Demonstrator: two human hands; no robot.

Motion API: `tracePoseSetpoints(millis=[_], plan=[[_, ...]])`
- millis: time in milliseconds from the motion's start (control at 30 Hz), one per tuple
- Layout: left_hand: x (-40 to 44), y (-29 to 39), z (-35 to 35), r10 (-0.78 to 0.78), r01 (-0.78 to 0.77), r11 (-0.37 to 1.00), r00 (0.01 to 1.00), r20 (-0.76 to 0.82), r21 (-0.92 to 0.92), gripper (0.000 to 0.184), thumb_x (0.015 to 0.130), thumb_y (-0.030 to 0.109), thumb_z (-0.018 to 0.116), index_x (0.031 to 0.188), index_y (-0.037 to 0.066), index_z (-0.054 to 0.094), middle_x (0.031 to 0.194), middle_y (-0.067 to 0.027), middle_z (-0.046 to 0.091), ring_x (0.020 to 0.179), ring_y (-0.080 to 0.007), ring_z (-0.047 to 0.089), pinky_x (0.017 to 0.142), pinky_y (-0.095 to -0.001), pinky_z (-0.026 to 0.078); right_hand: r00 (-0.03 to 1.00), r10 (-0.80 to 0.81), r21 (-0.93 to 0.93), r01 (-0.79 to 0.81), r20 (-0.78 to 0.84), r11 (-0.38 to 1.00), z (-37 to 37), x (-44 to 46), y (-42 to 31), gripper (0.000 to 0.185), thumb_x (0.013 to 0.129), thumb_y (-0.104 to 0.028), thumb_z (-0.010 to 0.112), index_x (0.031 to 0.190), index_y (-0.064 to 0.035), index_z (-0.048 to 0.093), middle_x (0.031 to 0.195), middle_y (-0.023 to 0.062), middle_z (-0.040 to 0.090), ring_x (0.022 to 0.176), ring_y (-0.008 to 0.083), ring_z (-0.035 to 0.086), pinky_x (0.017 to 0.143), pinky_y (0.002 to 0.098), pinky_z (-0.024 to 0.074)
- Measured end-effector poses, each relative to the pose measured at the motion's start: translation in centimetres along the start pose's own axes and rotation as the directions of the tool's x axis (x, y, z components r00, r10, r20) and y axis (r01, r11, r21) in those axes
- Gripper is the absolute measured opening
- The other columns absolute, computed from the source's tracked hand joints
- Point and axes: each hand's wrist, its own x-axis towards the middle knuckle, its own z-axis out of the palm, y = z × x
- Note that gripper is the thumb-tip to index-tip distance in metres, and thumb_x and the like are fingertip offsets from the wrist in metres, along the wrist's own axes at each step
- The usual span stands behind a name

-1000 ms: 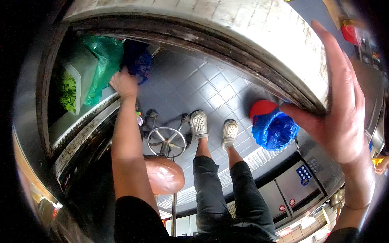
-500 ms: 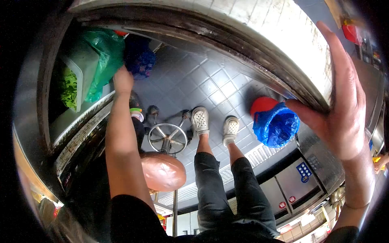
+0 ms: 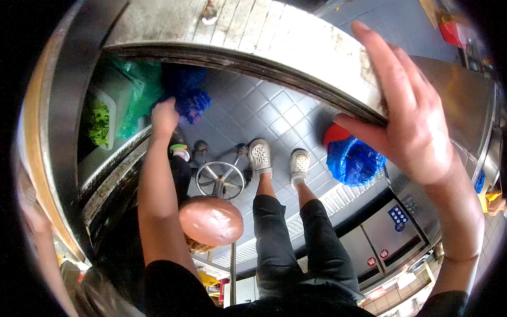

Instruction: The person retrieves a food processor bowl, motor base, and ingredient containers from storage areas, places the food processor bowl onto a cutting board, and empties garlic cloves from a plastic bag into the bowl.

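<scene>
My left hand reaches into the open compartment at the left with its fingers curled. It is beside a dark blue patterned bundle and a green plastic bag; what its fingers hold is hidden. Left of the green bag, leafy greens show in a pale container. My right hand grips the end of a worn white door, its thumb on the inner edge and its fingers stretched over the outer side.
Below the door lies a tiled floor with a red bin lined in blue plastic. A round brown stool stands on a wheeled base beside another person's ankle. Another person's arm shows at far left.
The door and my right hand have shifted left in view. The blue bundle sits lower and further right, and my left hand has moved slightly down and right.
</scene>
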Motion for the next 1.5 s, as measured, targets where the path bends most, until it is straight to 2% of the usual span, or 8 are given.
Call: tracePoseSetpoints(millis=[433, 700, 800, 867, 900, 1133, 1300, 1500], plan=[[-20.4, 19.4, -10.0, 0.397, -0.195, 0.88, 0.802, 0.446, -0.432, 0.014, 0.079, 0.007, 0.057, 0.091, 0.003, 0.062, 0.081, -0.0249, 0.066, 0.078, -0.0454, 0.065, 0.072, -0.0565, 0.049, 0.979, 0.18, 0.145, -0.192, 0.094, 0.97, -1.2, -1.5, -1.8, 0.084, 0.081, -0.029, 0.076, 0.147, 0.0007, 0.033, 0.121, 0.021, 0.058, 0.11, 0.036, 0.06, 0.095, 0.0426, 0.0515], [-33.4, 34.4, -28.0, 0.63, -0.435, 0.743, 0.71, 0.314, -0.509, 0.008, 0.074, 0.005, 0.059, 0.082, 0.006, 0.056, 0.076, -0.0187, 0.065, 0.077, -0.04, 0.065, 0.069, -0.0538, 0.05, 0.88, 0.383, 0.136, -0.432, 0.283, 0.892, -5.6, -2.2, -7.9, 0.066, 0.079, -0.022, 0.072, 0.138, -0.0016, 0.049, 0.122, 0.0135, 0.061, 0.122, 0.0293, 0.053, 0.102, 0.0459, 0.0399], [-37.5, 37.8, -28.6, 0.736, -0.544, 0.654, 0.619, 0.274, -0.526, 0.018, 0.072, 0.003, 0.056, 0.088, 0.004, 0.064, 0.08, -0.019, 0.067, 0.08, -0.0399, 0.064, 0.071, -0.0523, 0.051, 0.874, 0.474, 0.075, -0.468, -0.106, 0.88, -5.4, -6.9, -12.5, 0.052, 0.084, -0.024, 0.06, 0.132, -0.004, 0.056, 0.127, 0.0165, 0.058, 0.128, 0.0337, 0.049, 0.111, 0.057, 0.0298], [-39.7, 40.7, -28.9, 0.799, -0.637, 0.596, 0.529, 0.286, -0.488, 0.015, 0.073, 0.007, 0.057, 0.082, 0.003, 0.068, 0.079, -0.0217, 0.067, 0.078, -0.0413, 0.065, 0.072, -0.0515, 0.052, 0.897, 0.337, 0.219, -0.404, 0.286, 0.888, -14.0, -11.3, -15.3, 0.063, 0.081, -0.042, 0.07, 0.133, -0.0084, 0.058, 0.148, 0.0211, 0.044, 0.144, 0.0373, 0.031, 0.117, 0.0596, 0.0209], [-40.7, 42.9, -30.1, 0.813, -0.671, 0.581, 0.502, 0.294, -0.461, 0.013, 0.074, 0.01, 0.059, 0.075, 0.002, 0.069, 0.077, -0.0236, 0.067, 0.076, -0.0426, 0.065, 0.072, -0.0514, 0.052, 0.923, 0.369, 0.228, -0.339, -0.106, 0.913, -10.5, -14.1, -17.0, 0.073, 0.077, -0.048, 0.074, 0.137, -0.0105, 0.055, 0.146, 0.0235, 0.044, 0.144, 0.0378, 0.031, 0.118, 0.0594, 0.0194], [-49.1, 59.9, -30.9, 0.949, -0.884, 0.294, 0.222, 0.225, -0.363, 0.013, 0.069, -0.004, 0.054, 0.078, 0.001, 0.063, 0.074, -0.0273, 0.064, 0.073, -0.0472, 0.063, 0.068, -0.0557, 0.049, 0.399, 0.679, 0.498, -0.47, -0.616, 0.729, -19.9, -53.6, -25.4, 0.067, 0.073, -0.024, 0.078, 0.13, 0.0004, 0.054, 0.134, 0.0261, 0.05, 0.127, 0.0423, 0.046, 0.109, 0.0524, 0.0371], [-58.3, 74.1, -30.6, 0.964, -0.951, -0.074, -0.145, 0.221, -0.3, 0.009, 0.064, -0.006, 0.057, 0.07, 0.001, 0.056, 0.066, -0.0249, 0.061, 0.064, -0.0448, 0.062, 0.062, -0.0535, 0.05, -0.404, 0.863, 0.749, -0.661, -0.304, -0.046, -12.9, -82.0, -42.7, 0.05, 0.079, -0.013, 0.072, 0.126, 0.0003, 0.058, 0.135, 0.025, 0.054, 0.127, 0.0421, 0.05, 0.107, 0.0465, 0.0428], [-72.2, 96.0, -32.7, 0.876, -0.819, -0.42, -0.479, 0.061, -0.39, 0.013, 0.064, -0.011, 0.052, 0.072, -0.001, 0.052, 0.07, -0.0279, 0.058, 0.072, -0.0486, 0.059, 0.066, -0.054, 0.047, -0.845, 0.523, 0.55, -0.491, -0.113, -0.675, -5.4, -92.8, -71.1, 0.051, 0.085, -0.014, 0.07, 0.132, -0.0023, 0.055, 0.134, 0.0228, 0.055, 0.125, 0.0407, 0.051, 0.106, 0.0463, 0.042]])
